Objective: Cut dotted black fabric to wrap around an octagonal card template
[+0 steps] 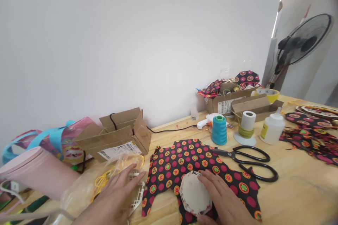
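A black fabric piece point(185, 154) printed with red and orange flower dots lies on the table, its edge cut unevenly. On it rests a white octagonal piece point(195, 194) with patterned fabric round its rim. My right hand point(221, 197) grips this octagon at its right side, fingers along the edge and thumb at the bottom. Over to the left, my left hand point(118, 190) is open, its fingers stretched and apart above a white lattice piece point(137, 195) and clear plastic bag. Yellow cord point(101, 182) shows beside that hand. Black-handled scissors point(248, 160) lie partly on the fabric.
Behind stand a teal thread cone point(219, 130), a white glue gun point(208, 121), a spool of green cord point(246, 132) and a squeeze bottle point(272, 128). Cardboard boxes point(124, 135) and a pink cylinder point(39, 172) stand left. Fabric scraps point(311, 140) lie right.
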The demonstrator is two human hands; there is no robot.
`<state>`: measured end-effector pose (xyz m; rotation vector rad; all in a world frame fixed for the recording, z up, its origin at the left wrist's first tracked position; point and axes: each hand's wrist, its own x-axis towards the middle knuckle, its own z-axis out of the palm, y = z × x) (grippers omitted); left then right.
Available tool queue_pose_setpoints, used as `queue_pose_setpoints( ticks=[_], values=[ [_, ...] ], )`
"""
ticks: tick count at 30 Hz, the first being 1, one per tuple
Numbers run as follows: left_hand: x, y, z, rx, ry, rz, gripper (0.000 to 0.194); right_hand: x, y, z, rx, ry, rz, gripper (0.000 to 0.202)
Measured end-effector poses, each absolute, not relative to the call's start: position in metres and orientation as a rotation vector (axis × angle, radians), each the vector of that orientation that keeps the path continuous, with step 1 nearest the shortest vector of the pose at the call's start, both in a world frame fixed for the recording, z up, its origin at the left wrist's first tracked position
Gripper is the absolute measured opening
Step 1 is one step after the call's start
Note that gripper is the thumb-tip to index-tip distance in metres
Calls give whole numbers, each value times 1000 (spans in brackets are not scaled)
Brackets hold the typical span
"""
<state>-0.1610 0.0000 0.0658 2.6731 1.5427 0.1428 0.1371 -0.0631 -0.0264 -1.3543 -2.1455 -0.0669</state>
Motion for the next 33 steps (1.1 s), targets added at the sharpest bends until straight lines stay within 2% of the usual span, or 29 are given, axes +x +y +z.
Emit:
queue_pose_setpoints(
  ticks=[4,7,9,12,18,24,30,33],
  values=[
    [-109,-12,58,2663,1350,102,46,135,-68,-22,-1440,-2062,82,55],
    [-70,-17,48,2555,1238,78,49,138,-72,-19,-1455,-1937,148,53],
    [-58,-18,42,2494,1243,38,58,141,-73,-16,-1457,-1858,167,51],
    [-59,-16,34,2472,1195,1,74,145,-75,-11,-1424,-1799,139,50],
    [-73,-15,27,2520,1207,-73,72,140,-74,-3,-1522,-1929,216,57],
    [-77,-14,14,2547,1197,-49,90,131,-71,2,-1578,-2086,305,60],
    [-79,-10,12,2598,1111,-35,80,133,-72,-2,-1588,-2071,317,66],
    [-81,-8,9,2668,1069,-42,79,140,-76,-3,-1549,-1922,321,53]
  ],
)
